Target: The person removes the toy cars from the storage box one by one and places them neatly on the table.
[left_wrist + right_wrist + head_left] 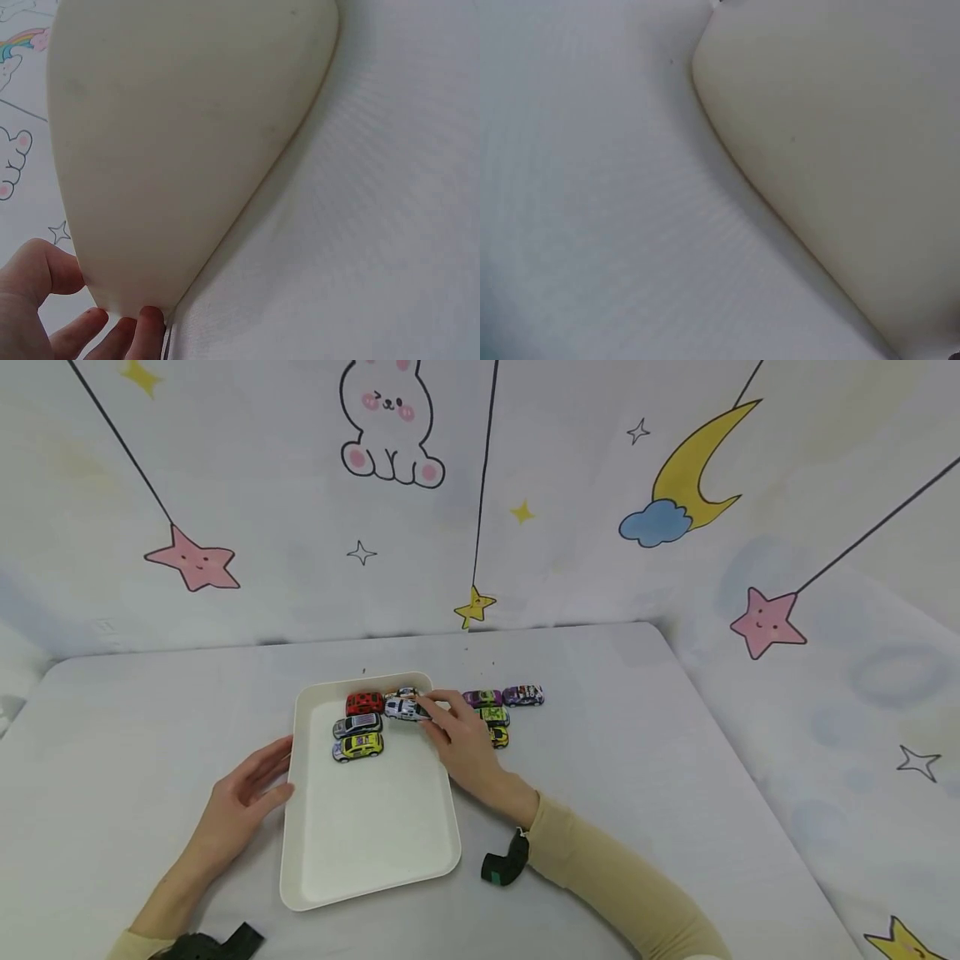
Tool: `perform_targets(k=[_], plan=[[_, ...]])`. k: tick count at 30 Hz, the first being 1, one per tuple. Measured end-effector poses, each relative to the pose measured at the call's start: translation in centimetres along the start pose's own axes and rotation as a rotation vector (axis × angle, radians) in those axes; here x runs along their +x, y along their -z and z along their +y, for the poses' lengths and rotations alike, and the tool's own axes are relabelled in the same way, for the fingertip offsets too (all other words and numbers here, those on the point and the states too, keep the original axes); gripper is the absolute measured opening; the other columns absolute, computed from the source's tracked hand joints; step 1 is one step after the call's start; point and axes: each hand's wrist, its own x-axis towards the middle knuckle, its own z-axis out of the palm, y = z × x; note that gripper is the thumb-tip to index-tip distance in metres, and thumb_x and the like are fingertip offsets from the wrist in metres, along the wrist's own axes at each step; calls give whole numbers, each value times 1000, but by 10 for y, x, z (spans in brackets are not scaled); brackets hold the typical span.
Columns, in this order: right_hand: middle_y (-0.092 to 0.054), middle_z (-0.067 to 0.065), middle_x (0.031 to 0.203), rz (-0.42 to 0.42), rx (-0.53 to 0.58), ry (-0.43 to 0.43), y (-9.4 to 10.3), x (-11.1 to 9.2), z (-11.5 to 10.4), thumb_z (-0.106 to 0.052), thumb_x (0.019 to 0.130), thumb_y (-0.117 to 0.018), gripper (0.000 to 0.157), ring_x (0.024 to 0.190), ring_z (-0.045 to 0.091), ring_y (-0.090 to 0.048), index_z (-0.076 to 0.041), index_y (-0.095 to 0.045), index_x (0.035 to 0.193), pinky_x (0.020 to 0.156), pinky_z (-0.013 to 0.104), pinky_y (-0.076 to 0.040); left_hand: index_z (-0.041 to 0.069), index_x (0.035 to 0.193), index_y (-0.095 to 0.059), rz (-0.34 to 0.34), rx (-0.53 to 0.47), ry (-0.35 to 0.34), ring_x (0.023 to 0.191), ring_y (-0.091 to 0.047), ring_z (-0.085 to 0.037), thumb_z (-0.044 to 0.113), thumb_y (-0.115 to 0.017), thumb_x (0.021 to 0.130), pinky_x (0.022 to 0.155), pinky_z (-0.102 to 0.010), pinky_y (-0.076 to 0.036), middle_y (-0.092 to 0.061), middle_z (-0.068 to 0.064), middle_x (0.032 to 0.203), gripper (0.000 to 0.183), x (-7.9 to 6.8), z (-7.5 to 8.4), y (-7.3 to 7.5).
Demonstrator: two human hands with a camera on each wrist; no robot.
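A white tray [375,827] lies on the table, with several small toy cars near its far end. Among them are a red car [364,702], a silver car [357,725] and a yellow car [358,747]. Thumb and fingers of my right hand [468,750] pinch a white toy car [405,709] at the tray's far right, in front of a partly hidden car [401,692]. My left hand [238,802] rests its fingertips against the tray's left side. In the left wrist view, its fingertips [150,315] touch the tray's outer wall.
Beyond my right hand, outside the tray, sit a purple car [482,698], a dark patterned car [522,695], a green car [495,717] and a yellow-and-black car [499,737] partly behind the hand. A wall [300,527] with drawn stars and a bunny rises behind the table.
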Motion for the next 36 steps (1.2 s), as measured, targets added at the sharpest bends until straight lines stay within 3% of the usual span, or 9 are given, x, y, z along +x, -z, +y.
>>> perform_targets(k=[5,13,17,25,36], plan=[[-64,13,119,89,-42,72,-2,-5,5,-7,91,-72,32,69,15,-50,-2,-69,122,60,25,-43,-8,147,-40,-2,-14,-5,128,-51,7,-11,-59,93,99,-7,-45,-51,12,146,57,-1,-2,-1],[-65,12,120,135,-48,83,8,-12,9,-3,91,-70,31,81,19,-56,-1,-69,122,66,29,-49,-8,147,-40,-4,15,-11,128,-50,7,-9,-60,94,100,-7,-44,-50,11,147,57,-1,-2,-1],[-65,12,120,157,-32,66,16,-16,16,1,90,-69,31,92,23,-61,0,-69,121,72,33,-52,-7,147,-40,-1,25,-3,128,-50,8,-9,-60,94,99,-7,-44,-50,10,147,57,-1,-2,0],[-64,13,121,170,-20,7,35,-28,31,5,91,-67,32,92,26,-61,0,-69,122,71,35,-53,-7,147,-40,2,35,2,128,-51,8,-8,-60,94,99,-7,-44,-51,8,148,57,-2,-1,1],[-64,14,121,173,-38,-89,62,-43,52,8,90,-65,35,96,28,-63,-1,-69,123,75,38,-56,-4,148,-40,-3,75,26,128,-50,8,-5,-61,95,99,-7,-45,-48,-11,152,57,0,-5,2]])
